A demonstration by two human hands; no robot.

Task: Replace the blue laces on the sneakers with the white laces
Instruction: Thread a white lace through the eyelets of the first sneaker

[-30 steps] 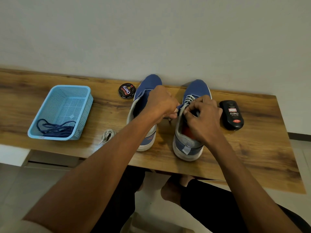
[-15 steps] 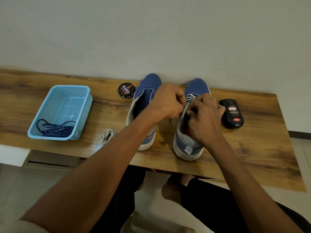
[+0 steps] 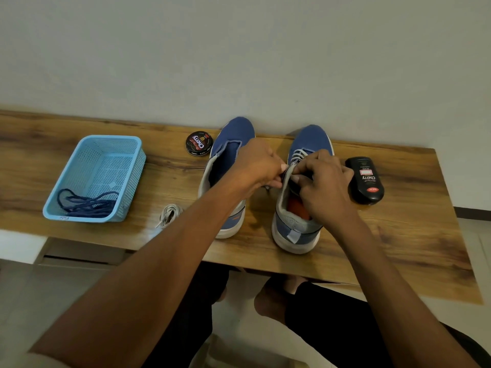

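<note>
Both the left hand (image 3: 259, 166) and the right hand (image 3: 322, 185) are pinching the white lace (image 3: 297, 155) on the right shoe (image 3: 297, 208).

Both arms reach forward, the left hand (image 3: 259, 166) and right hand (image 3: 322, 185) with fingers curled, fingertips nearly meeting.

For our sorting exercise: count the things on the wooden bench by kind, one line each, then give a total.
Sneakers: 2
Basket: 1
Bundles of laces: 2, blue in the basket, white on the bench
Shoe polish tin: 1
Polish bottle: 1
Total: 7
</note>
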